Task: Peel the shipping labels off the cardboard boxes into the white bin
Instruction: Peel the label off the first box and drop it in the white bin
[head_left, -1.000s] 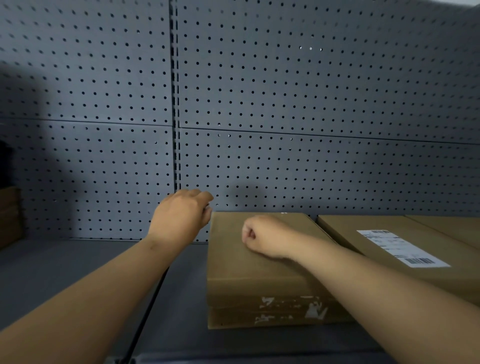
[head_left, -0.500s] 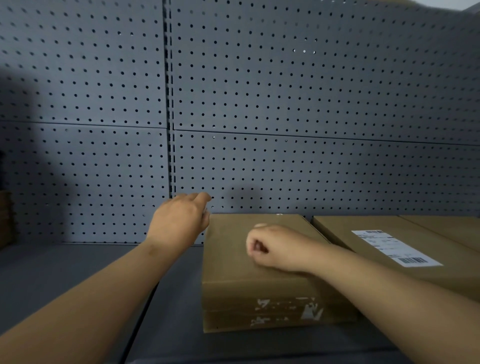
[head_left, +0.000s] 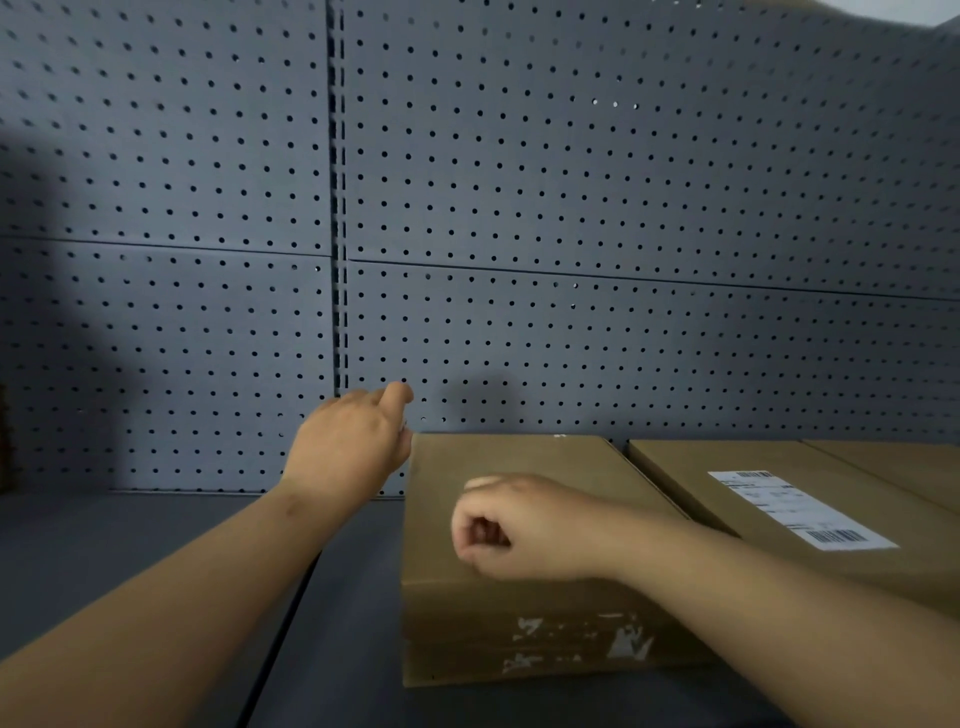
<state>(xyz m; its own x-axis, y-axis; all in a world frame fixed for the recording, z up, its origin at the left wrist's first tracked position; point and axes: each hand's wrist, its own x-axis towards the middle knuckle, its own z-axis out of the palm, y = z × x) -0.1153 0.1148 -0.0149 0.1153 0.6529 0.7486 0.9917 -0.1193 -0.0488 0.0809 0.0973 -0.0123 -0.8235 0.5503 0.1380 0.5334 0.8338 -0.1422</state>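
Left hand (head_left: 348, 447) sat at the far-left corner of the near cardboard box (head_left: 519, 457); fingers hidden, grip could not be told. Right hand (head_left: 524, 527) clenched atop that box, nothing seen in it. Shipping label (head_left: 800, 509) lay on the second box (head_left: 675, 457), right.

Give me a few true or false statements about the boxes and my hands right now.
The right hand lies curled on top of the near box. True.
The right box is bare. False: the right box carries a white label on top.
The left hand is at the near box's far left corner. True.
The near box's front face is clean. False: white label scraps stick to it.
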